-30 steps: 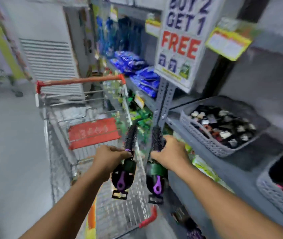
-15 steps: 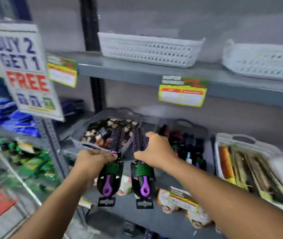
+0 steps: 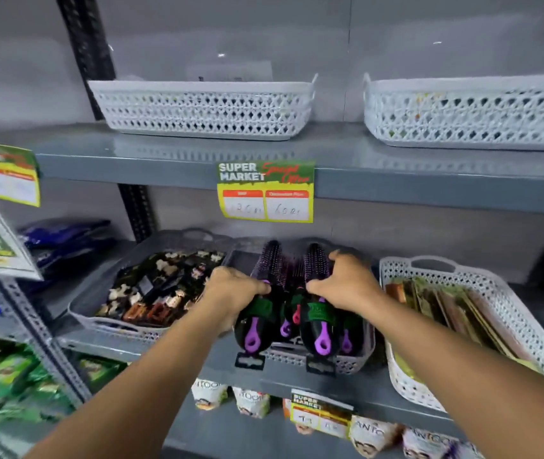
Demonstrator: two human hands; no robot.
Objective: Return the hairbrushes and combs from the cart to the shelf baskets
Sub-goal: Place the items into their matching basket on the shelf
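From the head camera, we see both arms stretched toward the middle shelf, each hand carrying one round hairbrush over the grey basket [image 3: 347,362] that already holds brushes of the same kind. Our left hand [image 3: 234,288] is closed around the neck of the left hairbrush [image 3: 257,313], thumb on top and fingers curled underneath, so the bristled barrel points away beyond the fingertips and the purple-looped handle end hangs back toward us below the knuckles. Our right hand [image 3: 347,286] grips the right hairbrush [image 3: 318,316] the same way, fingers wrapped over the neck just above the green label band. We judge the grip sits at the neck so that each brush can be lowered barrel-first, parallel to the ones lying beneath the fingers. The black hang tags dangle past the basket's front rim, so neither brush has been let go. Just left of the left fingers lies the grey basket of hair clips [image 3: 105,321], and just right of the right fingers the white basket of flat packs [image 3: 509,303], which looks like why the two hands are kept close together over the middle basket. The cart is out of sight here.
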